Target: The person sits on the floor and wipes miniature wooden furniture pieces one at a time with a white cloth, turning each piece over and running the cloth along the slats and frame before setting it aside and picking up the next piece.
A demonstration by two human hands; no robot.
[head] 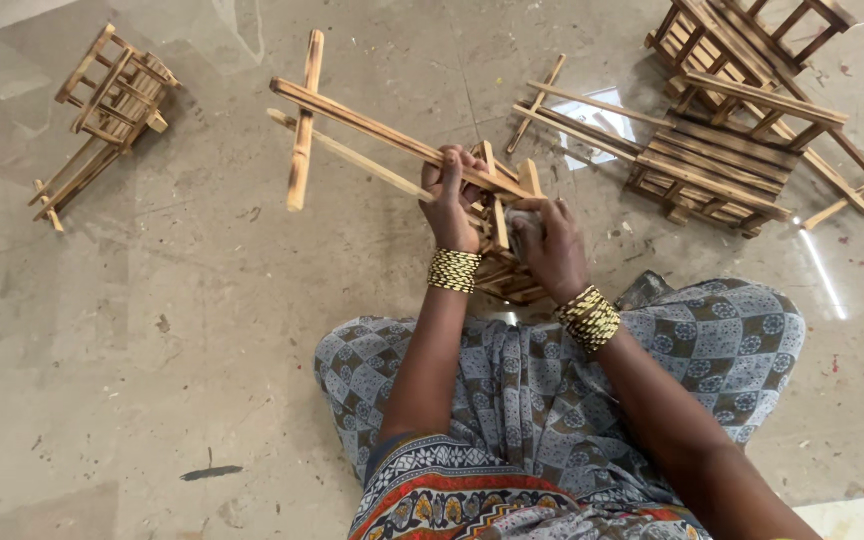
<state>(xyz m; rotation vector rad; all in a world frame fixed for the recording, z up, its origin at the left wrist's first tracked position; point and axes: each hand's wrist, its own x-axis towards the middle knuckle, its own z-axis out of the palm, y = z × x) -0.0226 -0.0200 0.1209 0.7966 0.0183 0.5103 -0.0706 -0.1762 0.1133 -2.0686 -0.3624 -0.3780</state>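
Near the lap, both hands grip a half-built wooden frame (497, 235) at centre: the left hand (450, 205) closed round its long slats, the right hand (549, 245) wrapped, perhaps round a small tool. Loose slats (577, 115) lie at one o'clock; finished slatted pieces (722, 160) at two, another (112, 105) at ten.

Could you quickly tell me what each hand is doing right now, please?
Left hand: closed around the long slats of the wooden frame.
Right hand: closed against the frame's lower part; what it grips cannot be told.
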